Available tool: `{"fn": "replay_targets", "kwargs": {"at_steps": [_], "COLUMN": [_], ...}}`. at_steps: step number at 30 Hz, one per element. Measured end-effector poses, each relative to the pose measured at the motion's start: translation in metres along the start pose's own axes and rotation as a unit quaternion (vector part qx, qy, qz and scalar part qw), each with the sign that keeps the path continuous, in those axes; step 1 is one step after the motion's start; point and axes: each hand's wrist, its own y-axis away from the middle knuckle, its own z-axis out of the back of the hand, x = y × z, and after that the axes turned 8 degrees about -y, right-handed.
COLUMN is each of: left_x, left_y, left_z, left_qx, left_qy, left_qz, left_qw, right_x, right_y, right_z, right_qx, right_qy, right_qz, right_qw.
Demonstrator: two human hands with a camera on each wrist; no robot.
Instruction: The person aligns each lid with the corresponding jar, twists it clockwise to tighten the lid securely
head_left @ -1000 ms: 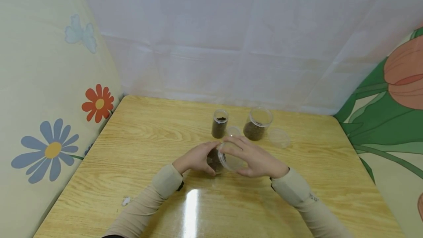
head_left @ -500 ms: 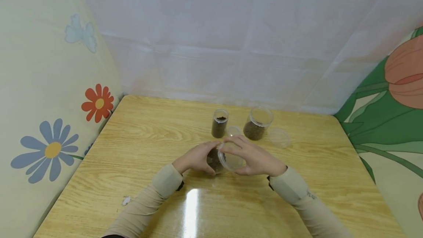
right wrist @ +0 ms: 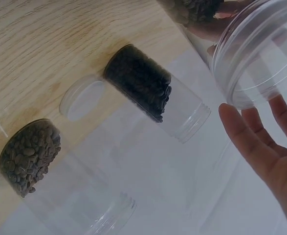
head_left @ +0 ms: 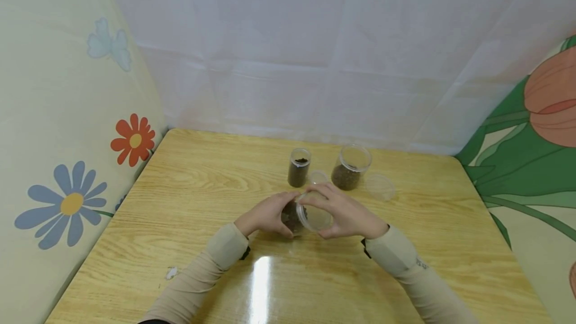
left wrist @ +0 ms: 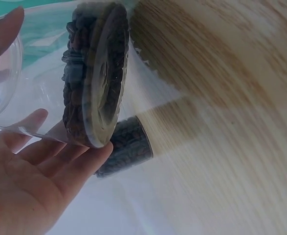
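My left hand grips a wide clear jar from its left side. In the left wrist view, a layer of dark coffee beans covers the jar's bottom, and the fingers wrap the wall. Whether its base touches the table, I cannot tell. My right hand curls its fingers and thumb around a clear round lid at the jar's mouth. The right wrist view shows the ridged clear rim close to those fingertips; how far the lid sits on is unclear.
Behind the hands stand a narrow jar and a wider jar, both uncapped with beans inside. A small lid lies between them, and a larger lid lies to the right. White cloth hangs along the table's back edge.
My right hand has shifted slightly left at the lid. The left hand and the held jar stay nearly in place.
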Motion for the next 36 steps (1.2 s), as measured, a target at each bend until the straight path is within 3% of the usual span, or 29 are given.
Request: {"fn": "replay_targets", "kwargs": {"at_steps": [11,22,27,36], "left_x": [0.004,0.007,0.008,0.013], "left_y": [0.002,0.003,0.005,0.008], "left_z": [0.0,-0.003,-0.003,-0.009], "left_qx": [-0.003,-0.016,-0.02,-0.031], "left_qy": [0.003,0.027,0.042,0.079], "left_qz": [-0.001,0.016,0.01,0.009], "left_qw": [1.0,0.9994,0.9989,0.9963], "right_x": [0.002,0.003,0.002,0.002], "right_y": [0.002,0.018,0.028,0.039], "right_z": [-0.003,0.001,0.001,-0.004], "right_qx": [-0.002,-0.07,-0.083,-0.094], "right_qy": [-0.005,-0.026,-0.025,-0.014], "right_qz": [0.001,-0.082,-0.12,-0.151], "right_qw": [1.0,0.9938,0.9889,0.984]}}
